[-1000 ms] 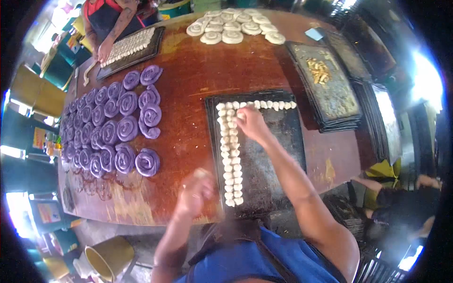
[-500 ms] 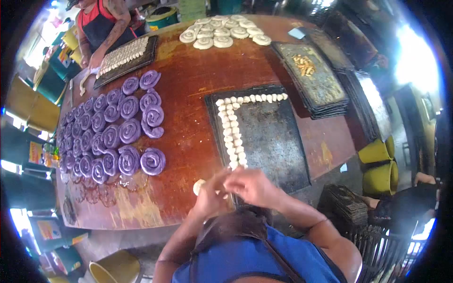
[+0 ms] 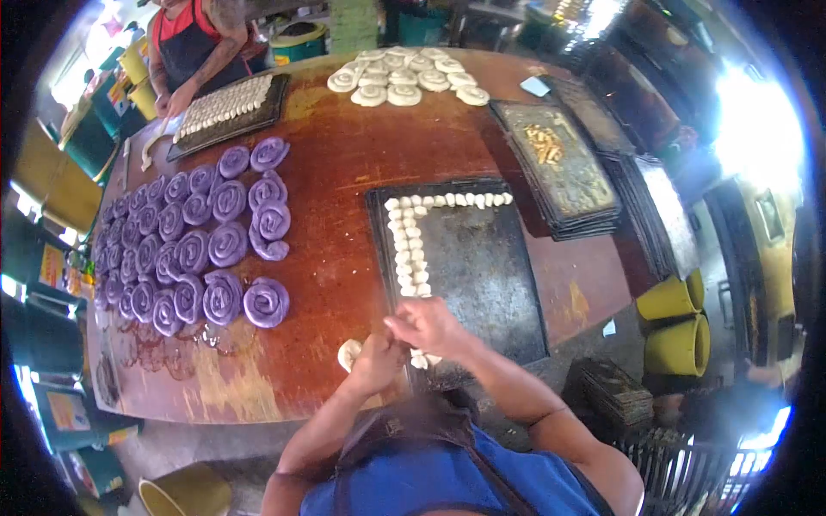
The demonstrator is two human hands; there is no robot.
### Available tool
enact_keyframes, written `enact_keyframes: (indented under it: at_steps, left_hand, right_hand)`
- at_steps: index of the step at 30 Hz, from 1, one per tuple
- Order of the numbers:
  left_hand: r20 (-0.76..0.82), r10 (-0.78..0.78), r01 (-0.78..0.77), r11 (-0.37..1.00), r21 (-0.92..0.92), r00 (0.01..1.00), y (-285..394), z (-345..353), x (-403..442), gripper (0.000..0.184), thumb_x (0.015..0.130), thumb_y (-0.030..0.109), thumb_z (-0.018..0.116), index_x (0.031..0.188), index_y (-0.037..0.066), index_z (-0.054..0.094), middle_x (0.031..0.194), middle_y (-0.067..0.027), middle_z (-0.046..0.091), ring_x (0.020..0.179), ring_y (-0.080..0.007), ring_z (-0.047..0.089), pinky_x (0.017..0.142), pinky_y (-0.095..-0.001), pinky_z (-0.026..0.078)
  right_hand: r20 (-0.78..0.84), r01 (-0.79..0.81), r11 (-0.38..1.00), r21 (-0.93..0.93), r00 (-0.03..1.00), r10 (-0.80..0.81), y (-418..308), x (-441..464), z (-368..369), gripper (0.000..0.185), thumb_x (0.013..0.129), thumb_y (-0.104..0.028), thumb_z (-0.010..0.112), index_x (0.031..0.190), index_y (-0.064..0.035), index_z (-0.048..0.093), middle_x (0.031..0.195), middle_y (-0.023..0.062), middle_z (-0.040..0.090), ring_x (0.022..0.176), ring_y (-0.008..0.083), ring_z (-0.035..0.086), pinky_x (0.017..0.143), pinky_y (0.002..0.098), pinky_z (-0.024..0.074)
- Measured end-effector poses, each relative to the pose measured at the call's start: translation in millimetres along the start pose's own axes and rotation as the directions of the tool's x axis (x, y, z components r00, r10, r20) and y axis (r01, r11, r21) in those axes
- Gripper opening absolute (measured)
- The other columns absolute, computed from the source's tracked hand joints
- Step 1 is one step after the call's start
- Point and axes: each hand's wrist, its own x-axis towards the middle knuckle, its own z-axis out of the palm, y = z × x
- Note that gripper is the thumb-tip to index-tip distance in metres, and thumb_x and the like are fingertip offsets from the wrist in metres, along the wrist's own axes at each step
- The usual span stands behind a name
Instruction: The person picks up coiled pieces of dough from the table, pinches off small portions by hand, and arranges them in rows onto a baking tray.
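My left hand point(image 3: 379, 363) is closed round a piece of pale dough point(image 3: 349, 353), whose end sticks out on its left side. Close against it, my right hand point(image 3: 428, 327) has its fingers curled; whatever is between them is hidden. Both hands are over the near left corner of a dark baking tray point(image 3: 486, 275). Small white dough pieces point(image 3: 404, 245) run along this tray's left side in two columns and along its far edge in one row. A few more dough pieces point(image 3: 422, 359) lie just below my right hand.
Several purple dough spirals point(image 3: 225, 245) cover the table's left side. White spirals point(image 3: 403, 77) lie at the far edge. Stacked trays point(image 3: 564, 163) stand at right, one bearing scraps. Beyond a filled tray point(image 3: 228, 112), a co-worker point(image 3: 202, 47) handles dough.
The view has shifted slightly. My hands have moved a little along the tray's left side, and dough pieces below my right hand are now more exposed.
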Motion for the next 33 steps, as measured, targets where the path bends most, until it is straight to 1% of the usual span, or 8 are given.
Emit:
enact_keyframes:
  at_steps: [3,6,8,12,18,25,27,33]
  left_hand:
    - [-0.250,-0.129,0.010,0.905,-0.426,0.960,0,-36,19,0.019,0.094,0.017,0.043,0.090,0.007,0.058,0.062,0.0014,0.049,0.055,-0.0083,0.046,0.050,-0.0227,0.035]
    - [-0.376,-0.215,-0.102,0.738,-0.667,0.901,4,-15,26,0.013,0.095,0.017,0.050,0.086,0.009,0.054,0.059,0.0076,0.041,0.048,-0.0015,0.036,0.045,-0.0183,0.032]
    - [0.096,-0.497,0.439,0.640,-0.631,0.862,10,12,9,0.014,0.096,0.020,0.052,0.088,0.009,0.055,0.059,0.0071,0.041,0.046,-0.0028,0.035,0.041,-0.0187,0.027]
    - [-0.212,-0.523,0.141,0.555,-0.820,0.825,-2,-9,-3,0.014,0.096,0.022,0.053,0.091,0.009,0.057,0.059,0.0074,0.038,0.044,-0.0035,0.031,0.038,-0.0194,0.024]
    - [-0.022,-0.379,0.121,0.350,-0.929,0.925,12,-46,-5,0.016,0.097,0.021,0.047,0.091,0.010,0.056,0.059,0.0079,0.032,0.045,-0.0042,0.023,0.037,-0.0185,0.020]
    - [0.160,0.179,0.108,0.271,-0.956,0.971,138,-79,-22,0.013,0.099,0.015,0.040,0.097,0.009,0.052,0.064,0.0066,0.036,0.048,-0.0019,0.029,0.035,-0.0168,0.024]
    - [0.026,0.346,-0.069,0.261,-0.963,0.938,149,-110,-27,0.013,0.099,0.013,0.040,0.098,0.009,0.052,0.065,0.0063,0.037,0.049,-0.0020,0.030,0.036,-0.0163,0.025]
    - [-0.422,0.125,-0.437,0.361,-0.824,0.898,64,-186,-62,0.009,0.096,0.019,0.050,0.095,0.011,0.053,0.064,0.0068,0.034,0.050,-0.0029,0.029,0.039,-0.0182,0.025]
  right_hand:
    - [0.158,0.000,0.947,0.322,0.986,-0.053,67,19,-40,0.022,0.089,-0.023,0.064,0.087,-0.0017,0.064,0.082,0.0119,0.069,0.070,0.0155,0.065,0.059,0.0313,0.0558]
    - [-0.183,-0.235,0.972,0.026,0.954,0.236,99,85,-82,0.026,0.091,-0.030,0.061,0.095,-0.0045,0.066,0.085,0.0132,0.068,0.078,0.0214,0.066,0.077,0.0366,0.0538]
    - [-0.297,-0.013,0.985,-0.171,0.954,-0.039,166,128,-79,0.020,0.091,-0.020,0.060,0.099,-0.0015,0.064,0.083,0.0156,0.067,0.078,0.0274,0.066,0.072,0.0366,0.0540]
    - [-0.275,-0.047,0.994,-0.104,0.961,0.017,155,148,-72,0.018,0.089,-0.013,0.061,0.098,0.0026,0.061,0.083,0.0163,0.067,0.080,0.0310,0.066,0.073,0.0384,0.0528]
    - [-0.312,-0.107,0.979,-0.173,0.949,0.049,79,80,-72,0.037,0.082,-0.016,0.071,0.115,-0.0050,0.059,0.126,0.0173,0.056,0.098,0.0320,0.064,0.089,0.0405,0.0542]
    - [-0.028,0.558,0.823,0.110,0.829,-0.558,-3,4,80,0.049,0.086,-0.029,0.069,0.125,-0.0070,0.050,0.117,0.0187,0.059,0.097,0.0247,0.064,0.075,0.0345,0.0537]
    - [0.223,-0.009,0.867,0.498,0.968,-0.118,-8,4,85,0.051,0.084,-0.033,0.071,0.122,-0.0064,0.050,0.099,0.0127,0.067,0.080,0.0193,0.065,0.068,0.0320,0.0521]
    - [0.555,-0.195,0.957,0.215,0.831,0.045,24,-30,13,0.046,0.086,-0.035,0.068,0.117,-0.0056,0.053,0.086,0.0086,0.066,0.063,0.0157,0.060,0.056,0.0310,0.0490]
